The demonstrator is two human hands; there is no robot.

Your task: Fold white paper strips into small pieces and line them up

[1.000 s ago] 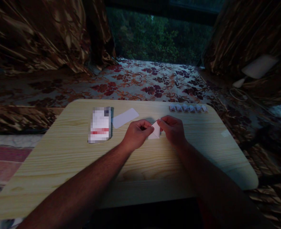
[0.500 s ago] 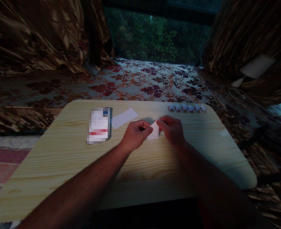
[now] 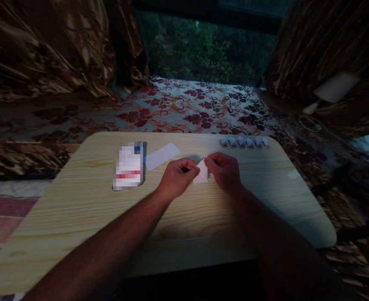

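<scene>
A small white folded paper piece (image 3: 202, 173) sits between my two hands over the middle of a light wooden table (image 3: 87, 217). My left hand (image 3: 177, 177) pinches its left edge with fingers curled in. My right hand (image 3: 223, 170) pinches its top right corner, fingers closed as well. A loose white paper strip (image 3: 162, 155) lies just beyond my left hand. A row of several small folded paper pieces (image 3: 244, 141) lines the far right edge of the table.
A white and red pack (image 3: 128, 166) lies flat on the table to the left of the strip. A small scrap (image 3: 293, 174) rests near the right edge. Floral fabric (image 3: 184, 106) and brown curtains (image 3: 46, 46) surround the table.
Both hands stay closed on the folded paper with only slight finger shifts. The view drifted a little.
</scene>
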